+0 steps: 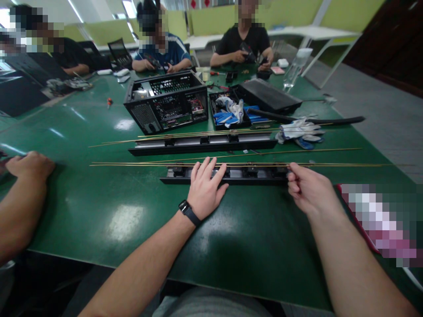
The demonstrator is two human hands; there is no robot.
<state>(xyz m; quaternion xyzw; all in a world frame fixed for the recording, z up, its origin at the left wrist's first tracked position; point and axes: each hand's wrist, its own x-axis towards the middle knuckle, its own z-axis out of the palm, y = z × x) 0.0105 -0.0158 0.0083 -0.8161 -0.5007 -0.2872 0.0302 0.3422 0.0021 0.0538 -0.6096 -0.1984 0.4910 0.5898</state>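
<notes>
My left hand point(206, 187), with a black watch on the wrist, lies with its fingers spread over the near black rail point(194, 180). Its fingertips reach across thin gold-coloured rods point(132, 164) that run lengthwise along the rail. My right hand point(307, 185) is closed in a pinch at the rail's right end, right where the rods pass; what sits between its fingertips is hidden. Small black blocks point(251, 169) are set in the rail's channel. Behind lies a second black rail point(205, 147), with more rods along it.
Behind the rails stand an open computer case point(145, 116) and a black tray point(216, 123) holding gloves. More gloves point(300, 132) lie right of the far rail. A water bottle point(297, 66) stands at the back right. Co-workers sit across the table point(139, 224); another person's arm point(24, 198) rests at left.
</notes>
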